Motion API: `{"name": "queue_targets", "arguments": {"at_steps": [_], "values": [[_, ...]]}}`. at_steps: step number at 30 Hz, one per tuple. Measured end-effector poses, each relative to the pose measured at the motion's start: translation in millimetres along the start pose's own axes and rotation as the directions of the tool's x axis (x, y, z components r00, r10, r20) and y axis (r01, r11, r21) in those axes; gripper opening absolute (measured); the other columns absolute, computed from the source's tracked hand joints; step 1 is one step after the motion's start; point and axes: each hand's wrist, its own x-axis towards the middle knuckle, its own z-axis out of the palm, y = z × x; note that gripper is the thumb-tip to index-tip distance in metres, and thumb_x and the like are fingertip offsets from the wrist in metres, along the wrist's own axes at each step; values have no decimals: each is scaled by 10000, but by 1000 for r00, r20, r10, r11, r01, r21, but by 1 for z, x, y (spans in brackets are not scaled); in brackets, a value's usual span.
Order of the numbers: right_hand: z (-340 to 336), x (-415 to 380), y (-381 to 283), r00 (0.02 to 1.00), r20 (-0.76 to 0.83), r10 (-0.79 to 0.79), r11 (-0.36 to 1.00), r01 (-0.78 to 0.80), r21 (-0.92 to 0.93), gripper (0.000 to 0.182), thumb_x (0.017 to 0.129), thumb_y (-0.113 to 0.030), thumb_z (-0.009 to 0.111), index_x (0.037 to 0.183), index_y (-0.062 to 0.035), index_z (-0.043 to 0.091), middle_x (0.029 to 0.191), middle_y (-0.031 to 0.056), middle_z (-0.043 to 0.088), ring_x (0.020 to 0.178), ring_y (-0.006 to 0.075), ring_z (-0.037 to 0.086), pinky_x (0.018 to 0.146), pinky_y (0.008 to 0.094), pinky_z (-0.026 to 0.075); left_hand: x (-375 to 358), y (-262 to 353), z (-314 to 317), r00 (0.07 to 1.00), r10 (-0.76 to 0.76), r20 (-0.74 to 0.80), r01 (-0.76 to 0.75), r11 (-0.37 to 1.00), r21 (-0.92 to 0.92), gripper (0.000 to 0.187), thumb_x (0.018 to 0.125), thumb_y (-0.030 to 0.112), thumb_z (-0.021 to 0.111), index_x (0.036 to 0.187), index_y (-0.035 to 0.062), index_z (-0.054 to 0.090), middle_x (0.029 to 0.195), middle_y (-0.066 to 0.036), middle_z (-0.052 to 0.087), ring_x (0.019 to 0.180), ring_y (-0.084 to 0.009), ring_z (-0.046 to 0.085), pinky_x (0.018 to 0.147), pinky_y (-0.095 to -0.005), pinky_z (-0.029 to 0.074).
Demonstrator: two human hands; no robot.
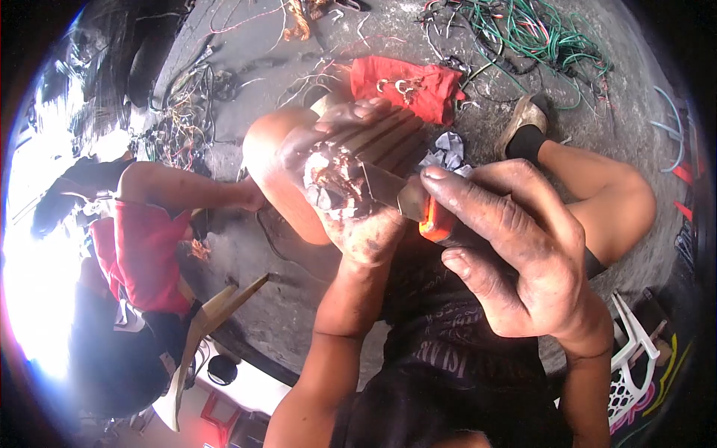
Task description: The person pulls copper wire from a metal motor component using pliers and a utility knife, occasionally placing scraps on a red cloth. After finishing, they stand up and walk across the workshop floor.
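Observation:
My left hand [373, 231] is turned palm up, fingers stretched away from me, with a small clump of copper-coloured and silvery scraps [332, 183] resting in its palm. Dark smudges cover its fingers. From the right, my right hand [523, 246] grips a cutter knife [432, 220] with an orange and black handle. Its wide metal blade points left, and the tip overlaps the edge of the clump. Just beyond the knife lies a crumpled grey-white piece [447, 151], partly hidden by my right fingers.
A red cloth [366, 75] with pale curled bits lies on the grey floor ahead. Tangled green wires [549, 37] spread at the upper right, more loose wires [198, 93] at the upper left. Another person's leg [179, 187] is at left. A white plastic chair [635, 358] stands lower right.

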Motion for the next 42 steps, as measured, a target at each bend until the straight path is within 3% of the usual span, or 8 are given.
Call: {"name": "queue_targets", "arguments": {"at_steps": [7, 10, 13, 20, 24, 27, 35, 42], "values": [[2, 5, -1, 999, -10, -34, 998, 34, 46, 419, 777, -86, 683, 1177, 31, 638, 971, 170, 604, 795, 248, 597, 719, 330, 521, 11, -17, -22, 937, 225, 266, -236, 972, 8, 813, 696, 400, 810, 1245, 37, 332, 1216, -209, 460, 1178, -324, 485, 998, -511, 431], [2, 3, -2, 999, 14, -44, 998, 43, 34, 425, 766, -96, 689, 1171, 24, 647, 960, 171, 596, 780, 242, 589, 701, 324, 516, 7, -13, -13, 957, 218, 190, -184, 966, -182, 859, 679, 439, 818, 1244, 26, 319, 1196, -239, 459, 1174, -339, 479, 1001, -507, 426], [0, 2, -4, 998, 43, -44, 998, 42, 46, 429, 765, -106, 694, 1172, 23, 644, 967, 178, 601, 780, 243, 590, 690, 321, 513, 8, -9, -13, 942, 241, 234, -249, 968, 6, 873, 678, 439, 819, 1244, 18, 305, 1192, -246, 460, 1175, -349, 473, 1002, -505, 426], [-15, 1, 5, 997, 65, 39, 998, -42, 45, 446, 834, -234, 649, 1180, 46, 613, 1041, 209, 648, 863, 275, 603, 801, 368, 485, 9, -20, -21, 930, 252, 267, -283, 955, 84, 777, 637, 180, 831, 1205, 37, 320, 1140, -212, 470, 1138, -321, 495, 998, -497, 420], [-24, 5, 13, 980, 146, 139, 967, -166, 193, 516, 830, -363, 635, 1134, 54, 645, 1007, 200, 655, 851, 266, 589, 796, 353, 461, 6, -9, -4, 969, 222, 113, -211, 972, -100, 677, 634, 34, 764, 1161, 29, 339, 1107, -203, 496, 1065, -309, 531, 969, -476, 429], [-33, 8, 18, 964, 215, 154, 957, -200, 211, 565, 832, -432, 620, 1115, 55, 661, 937, 177, 648, 817, 248, 573, 761, 335, 450, 13, -6, -9, 940, 232, 250, -247, 968, 33, 623, 646, 18, 763, 1115, 35, 354, 1041, -190, 520, 1005, -300, 559, 937, -451, 449], [-22, 8, 23, 968, 250, -35, 973, -24, 230, 468, 789, -312, 678, 1105, 34, 679, 881, 149, 640, 727, 227, 589, 689, 312, 476, 5, -10, -8, 962, 101, 254, -98, 995, -27, 881, 569, 324, 931, 1167, 20, 360, 1068, -161, 519, 1006, -287, 561, 898, -441, 469], [-24, 1, 2, 983, 182, 15, 997, -28, 73, 454, 755, -308, 697, 1089, -1, 696, 894, 150, 639, 750, 227, 609, 702, 330, 493, 12, -22, -16, 941, 111, 319, -55, 982, -180, 811, 602, 195, 912, 1164, 58, 344, 1085, -155, 544, 1055, -321, 563, 938, -466, 482]]}}
